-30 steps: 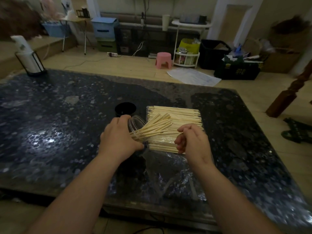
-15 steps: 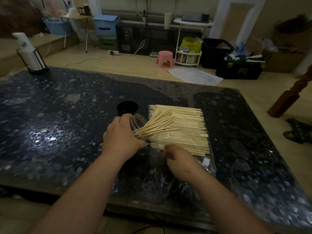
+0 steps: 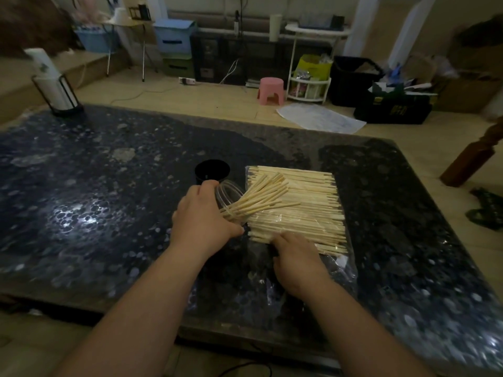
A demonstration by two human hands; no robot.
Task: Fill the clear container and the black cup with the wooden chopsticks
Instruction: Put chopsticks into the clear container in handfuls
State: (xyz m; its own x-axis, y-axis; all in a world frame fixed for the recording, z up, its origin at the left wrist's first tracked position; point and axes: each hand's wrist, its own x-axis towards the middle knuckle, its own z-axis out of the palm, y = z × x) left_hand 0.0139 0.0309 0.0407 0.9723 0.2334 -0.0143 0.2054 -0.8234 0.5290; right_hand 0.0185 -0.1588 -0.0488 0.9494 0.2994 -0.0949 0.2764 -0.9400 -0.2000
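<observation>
Left hand (image 3: 202, 219) clamps the tilted clear plastic container (image 3: 228, 193) holding pale wooden chopsticks (image 3: 261, 198); right hand (image 3: 295, 257) presses on the chopstick pile (image 3: 304, 208) beside it, grip unclear.

Clear container (image 3: 228, 198): tilted, mouth toward 2 o'clock, chopsticks (image 3: 261, 195) fanning out. Black cup (image 3: 212, 171): upright, at 11 o'clock. Chopstick pile (image 3: 304, 210): flat on plastic wrap.

This is a lived-in room of a home. Both hands work at a dark speckled stone table (image 3: 81, 186). Beyond them, across a pale wood floor, stand a pink plastic stool (image 3: 270, 89), a white tiered rack (image 3: 310, 85) of packets, stacked storage bins (image 3: 174, 47) and black crates (image 3: 392, 110). Far left of the hands sits a paper-towel holder (image 3: 53, 83); to their right, a carved wooden post (image 3: 473, 156).
</observation>
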